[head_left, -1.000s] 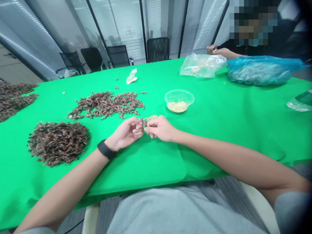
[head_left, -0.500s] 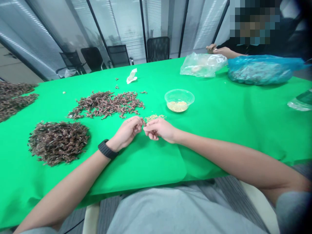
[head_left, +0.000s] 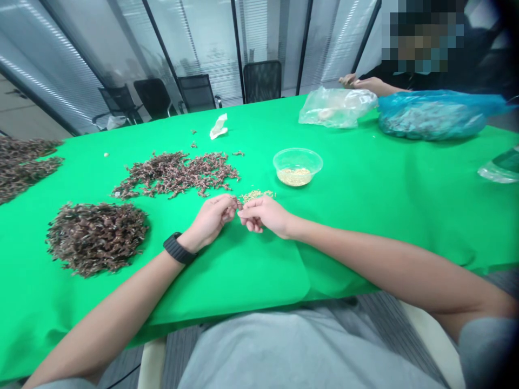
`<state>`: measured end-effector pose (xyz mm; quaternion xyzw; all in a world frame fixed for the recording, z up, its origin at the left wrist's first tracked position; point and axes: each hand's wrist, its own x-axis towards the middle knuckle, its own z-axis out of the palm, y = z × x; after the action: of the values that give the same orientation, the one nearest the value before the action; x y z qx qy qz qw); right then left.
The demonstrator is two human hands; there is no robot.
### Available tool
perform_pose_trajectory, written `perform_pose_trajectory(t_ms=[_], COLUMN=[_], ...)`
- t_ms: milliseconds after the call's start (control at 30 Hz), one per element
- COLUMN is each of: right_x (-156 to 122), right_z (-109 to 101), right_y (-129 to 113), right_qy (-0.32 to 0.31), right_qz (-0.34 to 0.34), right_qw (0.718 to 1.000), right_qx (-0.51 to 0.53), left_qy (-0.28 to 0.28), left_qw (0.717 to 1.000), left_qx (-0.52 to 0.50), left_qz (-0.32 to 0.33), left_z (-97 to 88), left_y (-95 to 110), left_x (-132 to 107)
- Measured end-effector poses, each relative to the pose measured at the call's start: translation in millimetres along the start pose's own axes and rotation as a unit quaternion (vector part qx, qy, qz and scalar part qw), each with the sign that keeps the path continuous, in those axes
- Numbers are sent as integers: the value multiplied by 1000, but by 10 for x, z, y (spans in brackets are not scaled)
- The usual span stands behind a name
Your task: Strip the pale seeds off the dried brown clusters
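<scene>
The left hand has curled its fingers in since the earlier frame, and it now meets the right hand at the fingertips, both closed on a small dried brown pod just left of a scatter of yellow seeds on a green tablecloth. Heaps of brown pods lie to the left, and a clear plastic bowl holding seeds sits farther off. At far right, a co-worker's hand rests just beyond a clear plastic bag, beside a blue plastic bag.
</scene>
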<state>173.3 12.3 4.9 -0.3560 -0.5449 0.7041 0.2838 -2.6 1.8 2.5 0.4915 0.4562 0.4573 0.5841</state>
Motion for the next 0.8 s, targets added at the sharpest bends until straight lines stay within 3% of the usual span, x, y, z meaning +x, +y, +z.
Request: perform_pose_trajectory(t_ms=[167, 333, 433, 600, 800], right_x=[-15, -2, 21, 22, 18], right_z=[24, 9, -15, -17, -17], right_y=[0, -6, 12, 12, -15], right_qy=[-14, -23, -33, -37, -21], right_qz=[32, 82, 96, 94, 74], right_qw=[994, 975, 967, 969, 977], right_qx=[105, 205, 235, 227, 198], left_qy=[24, 98, 134, 141, 126], left_qw=[993, 958, 935, 913, 926], left_qx=[71, 209, 264, 309, 288], left_qz=[89, 172, 194, 225, 208], left_z=[17, 30, 30, 31, 0], left_y=[-33, -38, -52, -75, -85], left_x=[-8, -23, -40, -64, -29])
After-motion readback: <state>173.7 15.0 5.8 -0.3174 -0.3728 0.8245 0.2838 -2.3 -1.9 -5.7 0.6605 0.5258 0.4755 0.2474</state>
